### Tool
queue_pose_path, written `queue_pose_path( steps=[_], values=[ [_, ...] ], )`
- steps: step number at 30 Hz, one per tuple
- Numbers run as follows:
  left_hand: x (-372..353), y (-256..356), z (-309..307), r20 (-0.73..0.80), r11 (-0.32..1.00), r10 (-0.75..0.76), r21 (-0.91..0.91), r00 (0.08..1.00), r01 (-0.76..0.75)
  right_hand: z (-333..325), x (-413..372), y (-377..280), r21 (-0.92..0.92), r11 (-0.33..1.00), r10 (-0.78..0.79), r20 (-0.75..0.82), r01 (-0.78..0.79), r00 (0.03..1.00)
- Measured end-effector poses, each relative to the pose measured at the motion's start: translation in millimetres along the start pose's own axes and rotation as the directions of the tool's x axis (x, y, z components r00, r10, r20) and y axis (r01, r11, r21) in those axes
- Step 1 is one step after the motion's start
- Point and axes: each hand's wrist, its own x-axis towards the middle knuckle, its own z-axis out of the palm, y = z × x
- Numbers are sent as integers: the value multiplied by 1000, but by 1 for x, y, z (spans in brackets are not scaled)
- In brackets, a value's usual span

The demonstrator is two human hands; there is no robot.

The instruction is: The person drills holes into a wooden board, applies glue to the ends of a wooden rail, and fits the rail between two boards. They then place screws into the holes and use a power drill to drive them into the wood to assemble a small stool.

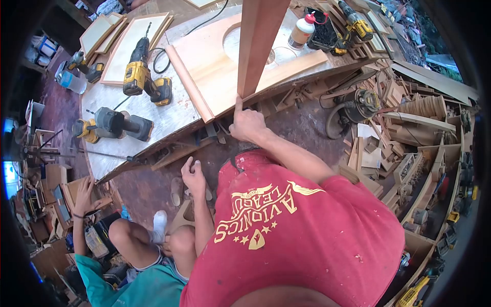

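Note:
The index finger of my right hand (248, 125) is stretched out and touches the lower end of a long wooden board (258, 46), which rises toward the camera at the table's edge. The other fingers are curled in, with no grip on the board visible. Under it lies a flat wood panel (204, 56) with a round cutout, partly hidden. Along this panel run a wooden strip (189, 84) on the left and another strip (294, 70) on the right. My left hand (194, 177) hangs below the table's edge, fingers loosely bent and apart, holding nothing.
On the worktable (105, 151) are a yellow drill (138, 74), another cordless tool (110, 122), a glue bottle (302, 31) and framed panels (134, 46). A seated person in a teal shirt (138, 286) is at lower left, one hand (86, 198) raised. Wood scraps (394, 146) lie right.

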Motion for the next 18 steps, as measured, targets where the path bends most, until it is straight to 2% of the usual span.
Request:
queue_pose_path(
  steps=[3, 6, 9, 10, 12, 14, 16, 18],
  values=[
    [1, 5, -10, 20, 996, -83, -34, 996, 83, 6, -25, 19, 45, 994, 98, -8, -97, 995],
    [8, -29, -14, -13, 997, -75, 36, 997, 75, 8, -52, 64, -10, 973, 231, -16, -232, 973],
    [6, -24, -17, 26, 994, -102, 44, 994, 101, 30, -58, 131, 441, 855, 329, -55, -273, 943],
    [6, -26, -16, 48, 997, -39, 76, 998, 36, 44, -46, 159, 536, 796, 390, -99, -281, 916],
    [5, -19, -7, 86, 997, -80, 16, 993, 79, 74, -13, 217, 712, 653, 513, -163, -260, 843],
    [0, -15, -8, 145, 989, -147, -7, 978, 149, 80, 23, 247, 647, 726, 566, -367, -234, 738],
    [1, -20, 0, 197, 976, -199, -51, 960, 213, 64, 53, 257, 590, 754, 580, -394, -287, 713],
    [-4, 5, 3, 201, 980, -190, -15, 961, 197, 41, 74, 250, 565, 736, 617, -335, -372, 712]
  ],
)
